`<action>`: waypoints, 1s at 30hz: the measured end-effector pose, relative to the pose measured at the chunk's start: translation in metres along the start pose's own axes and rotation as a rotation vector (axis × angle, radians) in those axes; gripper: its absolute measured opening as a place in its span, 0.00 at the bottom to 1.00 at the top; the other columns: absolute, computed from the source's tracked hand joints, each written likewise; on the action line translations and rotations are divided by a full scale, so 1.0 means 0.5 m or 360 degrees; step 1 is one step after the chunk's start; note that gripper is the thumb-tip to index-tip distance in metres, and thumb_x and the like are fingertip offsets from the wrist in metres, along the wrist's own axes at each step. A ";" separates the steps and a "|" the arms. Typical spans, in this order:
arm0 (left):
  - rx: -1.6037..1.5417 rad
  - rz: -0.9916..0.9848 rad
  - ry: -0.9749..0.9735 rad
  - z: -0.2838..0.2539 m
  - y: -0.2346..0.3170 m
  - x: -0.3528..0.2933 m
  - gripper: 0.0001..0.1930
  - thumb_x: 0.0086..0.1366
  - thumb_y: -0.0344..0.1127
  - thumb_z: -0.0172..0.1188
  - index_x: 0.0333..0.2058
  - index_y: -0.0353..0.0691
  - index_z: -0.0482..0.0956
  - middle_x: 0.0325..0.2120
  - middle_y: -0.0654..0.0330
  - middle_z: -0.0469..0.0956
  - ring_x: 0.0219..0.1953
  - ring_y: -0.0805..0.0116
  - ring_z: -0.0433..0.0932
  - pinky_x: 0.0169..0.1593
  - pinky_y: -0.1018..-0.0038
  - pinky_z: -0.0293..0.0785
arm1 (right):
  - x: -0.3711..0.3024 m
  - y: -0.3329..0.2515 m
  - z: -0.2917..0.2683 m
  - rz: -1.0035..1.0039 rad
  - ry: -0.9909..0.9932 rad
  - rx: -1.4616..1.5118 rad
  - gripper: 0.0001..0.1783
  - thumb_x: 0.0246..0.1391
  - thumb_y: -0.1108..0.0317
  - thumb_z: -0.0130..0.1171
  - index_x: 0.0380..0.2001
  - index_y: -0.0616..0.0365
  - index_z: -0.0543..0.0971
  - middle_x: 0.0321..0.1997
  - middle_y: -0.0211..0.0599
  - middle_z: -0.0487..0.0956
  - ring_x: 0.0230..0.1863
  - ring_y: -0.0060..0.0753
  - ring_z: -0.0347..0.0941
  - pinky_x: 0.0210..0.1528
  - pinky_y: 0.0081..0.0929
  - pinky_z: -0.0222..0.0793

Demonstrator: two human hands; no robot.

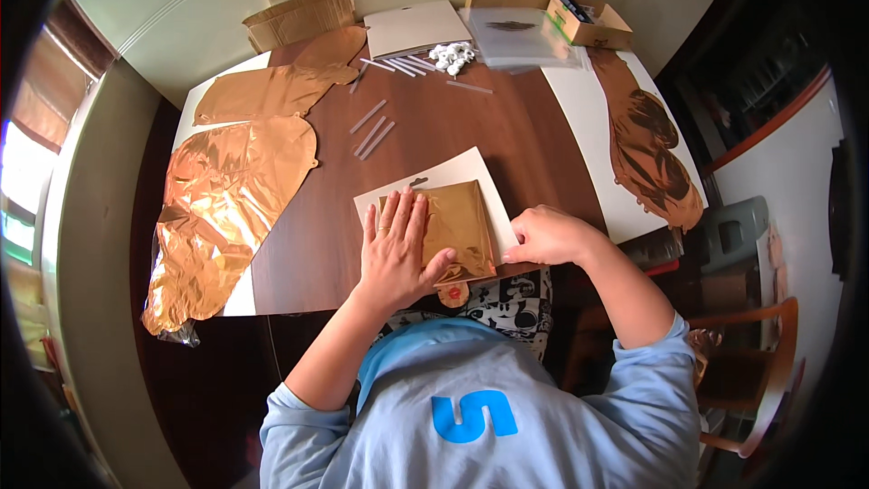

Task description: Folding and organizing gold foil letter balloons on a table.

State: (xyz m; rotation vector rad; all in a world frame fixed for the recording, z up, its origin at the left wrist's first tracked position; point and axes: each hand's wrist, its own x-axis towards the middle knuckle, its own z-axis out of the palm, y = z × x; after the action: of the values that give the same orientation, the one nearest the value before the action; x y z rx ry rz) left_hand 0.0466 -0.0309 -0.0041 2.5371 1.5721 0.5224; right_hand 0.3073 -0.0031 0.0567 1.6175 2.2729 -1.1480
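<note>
A folded gold foil balloon (457, 217) lies on a white backing card (484, 172) with a hang hole, tilted at the table's near edge. My left hand (396, 240) rests flat on the foil's left part, fingers stretched out and thumb spread. At the card's right edge, my right hand (548, 235) has its fingers curled, with thumb and fingertips closed on the card's lower right side. Part of the foil is hidden beneath my left hand. A small rounded gold tab (453, 294) hangs below the card, over my lap.
Large flat gold foil balloons (231, 181) cover the table's left side; another gold balloon (647, 140) lies right. Clear straws (376, 136), white plastic pieces (453, 57), a white card stack (416, 27), clear plastic bags (520, 36) and a cardboard box (597, 27) sit farther back.
</note>
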 end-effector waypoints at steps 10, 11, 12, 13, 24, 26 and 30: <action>-0.0414 -0.0130 0.0057 -0.037 -0.032 0.029 0.38 0.66 0.60 0.47 0.65 0.36 0.59 0.62 0.44 0.63 0.66 0.45 0.57 0.68 0.54 0.48 | 0.070 -0.057 0.031 -0.0728 0.1207 -0.0325 0.23 0.57 0.63 0.59 0.54 0.58 0.74 0.58 0.41 0.74 0.61 0.45 0.68 0.63 0.42 0.60; -0.0656 -0.0195 0.0040 -0.051 -0.041 0.035 0.37 0.67 0.57 0.49 0.65 0.36 0.59 0.62 0.44 0.63 0.65 0.46 0.59 0.67 0.56 0.50 | 0.102 -0.051 0.047 -0.0785 0.1134 -0.0442 0.24 0.58 0.62 0.56 0.56 0.59 0.72 0.62 0.42 0.70 0.65 0.45 0.63 0.67 0.44 0.54; -0.0899 -0.0258 0.0026 -0.065 -0.050 0.040 0.35 0.67 0.53 0.50 0.65 0.36 0.59 0.61 0.43 0.63 0.64 0.47 0.61 0.66 0.58 0.53 | 0.129 -0.042 0.059 -0.0842 0.1062 -0.0561 0.25 0.60 0.62 0.54 0.58 0.59 0.71 0.66 0.43 0.67 0.69 0.45 0.58 0.71 0.46 0.49; -0.1137 -0.0374 -0.0090 -0.078 -0.064 0.044 0.33 0.70 0.50 0.50 0.66 0.35 0.57 0.62 0.45 0.64 0.62 0.53 0.65 0.65 0.63 0.58 | 0.146 -0.034 0.062 -0.0849 0.1055 -0.0559 0.25 0.60 0.62 0.54 0.58 0.59 0.71 0.66 0.43 0.67 0.69 0.45 0.58 0.71 0.46 0.49; -0.0809 -0.0083 0.0264 -0.037 -0.078 0.010 0.32 0.56 0.31 0.63 0.60 0.35 0.67 0.52 0.46 0.73 0.54 0.48 0.72 0.59 0.60 0.67 | 0.182 -0.016 0.034 -0.0962 0.0862 -0.0651 0.24 0.62 0.63 0.50 0.60 0.56 0.69 0.68 0.43 0.65 0.70 0.47 0.56 0.70 0.45 0.49; -0.0638 0.0096 0.0285 -0.032 -0.071 0.006 0.32 0.54 0.31 0.64 0.58 0.36 0.68 0.52 0.47 0.73 0.55 0.49 0.72 0.59 0.60 0.68 | 0.161 -0.018 0.040 -0.0942 0.0879 -0.0646 0.24 0.62 0.64 0.50 0.60 0.56 0.69 0.68 0.43 0.65 0.70 0.46 0.57 0.69 0.44 0.51; -0.0687 0.0218 0.0160 -0.042 -0.072 0.023 0.29 0.50 0.26 0.61 0.55 0.36 0.72 0.54 0.48 0.72 0.56 0.49 0.71 0.58 0.61 0.69 | 0.130 -0.009 0.058 -0.0786 0.0965 -0.0755 0.23 0.60 0.64 0.52 0.59 0.56 0.71 0.66 0.41 0.67 0.67 0.44 0.60 0.64 0.41 0.56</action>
State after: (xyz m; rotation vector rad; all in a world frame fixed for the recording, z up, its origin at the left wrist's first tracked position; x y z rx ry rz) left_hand 0.0133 -0.0060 0.0085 2.3210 1.1579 0.9077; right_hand 0.2673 0.0272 0.0061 1.3671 3.1192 -0.0920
